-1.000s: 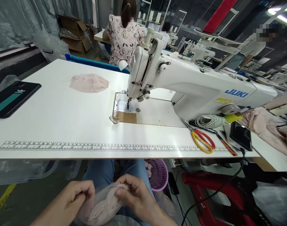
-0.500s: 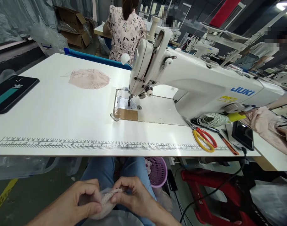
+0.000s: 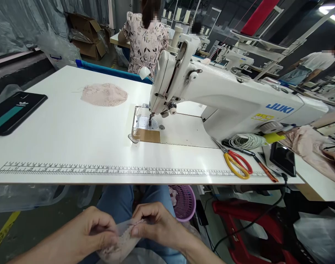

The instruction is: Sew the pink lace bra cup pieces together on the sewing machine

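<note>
Over my lap, a small sheer pale-pink fabric piece [image 3: 122, 246] with a gathered edge is stretched between my two hands. My left hand [image 3: 97, 233] pinches its left side, fingers curled and closed. With thumb and forefinger, my right hand [image 3: 153, 225] grips the upper right part of the edge. Both hands are below the front edge of the white sewing table [image 3: 73, 146]. Another pale-pink fabric piece [image 3: 104, 94] lies flat on the tabletop, left of the white sewing machine [image 3: 233, 91], with loose threads at its left end.
Scissors [image 3: 236, 165] with red and yellow handles lie at the table's right, by a coil of white cord [image 3: 247, 140]. A black phone [image 3: 15, 112] rests at the left. Below stands a purple basket [image 3: 190, 203] beside my legs. A person [image 3: 148, 40] sits beyond the table.
My left hand has shifted slightly left and turned, and the fabric now spreads lower between my hands. My right hand keeps its pinch. The view has tilted a little.
</note>
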The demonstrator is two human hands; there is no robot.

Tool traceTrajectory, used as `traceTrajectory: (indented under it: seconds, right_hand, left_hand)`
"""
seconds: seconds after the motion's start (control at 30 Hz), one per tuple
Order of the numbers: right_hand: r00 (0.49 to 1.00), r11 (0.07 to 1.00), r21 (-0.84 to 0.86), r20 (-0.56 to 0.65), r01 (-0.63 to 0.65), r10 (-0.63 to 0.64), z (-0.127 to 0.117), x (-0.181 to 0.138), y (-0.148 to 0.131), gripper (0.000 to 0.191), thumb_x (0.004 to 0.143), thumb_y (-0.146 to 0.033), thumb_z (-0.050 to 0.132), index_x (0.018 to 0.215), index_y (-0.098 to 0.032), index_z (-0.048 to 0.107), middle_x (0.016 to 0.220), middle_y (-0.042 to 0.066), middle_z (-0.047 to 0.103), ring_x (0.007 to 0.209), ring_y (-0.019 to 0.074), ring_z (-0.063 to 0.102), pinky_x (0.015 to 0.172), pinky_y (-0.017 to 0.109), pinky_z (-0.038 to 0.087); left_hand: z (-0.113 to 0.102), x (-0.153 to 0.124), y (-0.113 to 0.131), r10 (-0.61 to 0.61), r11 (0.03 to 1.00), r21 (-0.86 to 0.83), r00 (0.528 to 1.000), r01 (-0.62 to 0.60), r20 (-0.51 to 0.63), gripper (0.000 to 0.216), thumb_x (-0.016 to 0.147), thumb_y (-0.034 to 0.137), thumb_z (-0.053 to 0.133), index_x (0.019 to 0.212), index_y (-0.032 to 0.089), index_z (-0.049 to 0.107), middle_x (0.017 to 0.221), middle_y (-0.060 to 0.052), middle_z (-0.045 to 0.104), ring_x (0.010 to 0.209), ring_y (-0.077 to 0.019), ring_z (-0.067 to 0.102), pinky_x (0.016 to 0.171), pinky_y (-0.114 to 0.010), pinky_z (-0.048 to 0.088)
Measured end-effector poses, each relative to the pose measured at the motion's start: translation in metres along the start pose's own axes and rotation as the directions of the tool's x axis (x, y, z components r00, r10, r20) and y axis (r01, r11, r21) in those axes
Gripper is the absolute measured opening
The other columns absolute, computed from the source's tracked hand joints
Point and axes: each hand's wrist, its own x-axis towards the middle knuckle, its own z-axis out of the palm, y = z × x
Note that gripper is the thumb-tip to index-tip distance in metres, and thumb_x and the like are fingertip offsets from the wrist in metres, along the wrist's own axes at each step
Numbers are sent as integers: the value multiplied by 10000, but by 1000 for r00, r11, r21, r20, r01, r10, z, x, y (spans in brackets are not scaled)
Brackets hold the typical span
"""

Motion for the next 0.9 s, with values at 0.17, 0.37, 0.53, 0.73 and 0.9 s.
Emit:
traceTrajectory:
  seconds: [0.17,0.37,0.53,0.73,0.9]
  right_hand:
    - [986,984,74,63,-161,156,-2,1,2,415,515,-432,897,686,-111,699,670,0,653,611,74,568,653,217,449]
    - [988,989,-6,40,-147,147,1,4,1,380,522,-407,896,662,-109,708,636,-4,656,573,70,550,598,206,419]
    - [986,986,8,21,-166,166,2,7,3,409,501,-444,896,641,-114,698,625,-10,652,563,68,548,585,201,418]
    - [983,983,-6,7,-185,185,-1,5,2,454,421,-462,914,625,-121,694,593,-22,642,550,70,542,584,193,432]
    - [987,985,-89,54,-146,151,-4,2,3,464,453,-480,906,671,-123,705,634,-4,664,549,82,543,562,199,420]
  left_hand:
    - [-3,-1,-7,-35,999,-4,998,35,45,326,807,435,584,718,130,656,611,26,468,604,-129,380,556,-233,262]
    - [-6,-3,-7,-47,999,25,996,45,72,353,827,468,581,667,153,591,606,52,363,593,-116,299,531,-231,218]
    - [-5,-5,-5,-83,997,5,995,83,54,171,651,323,687,640,165,621,612,47,452,637,-136,405,565,-225,270]
    - [-3,-1,7,-133,990,55,990,131,38,122,654,271,613,648,180,694,633,22,575,681,-175,548,611,-234,381]
    - [-8,-5,-1,-131,991,-13,988,132,76,153,644,244,599,720,194,722,731,6,644,775,-207,614,704,-257,457]
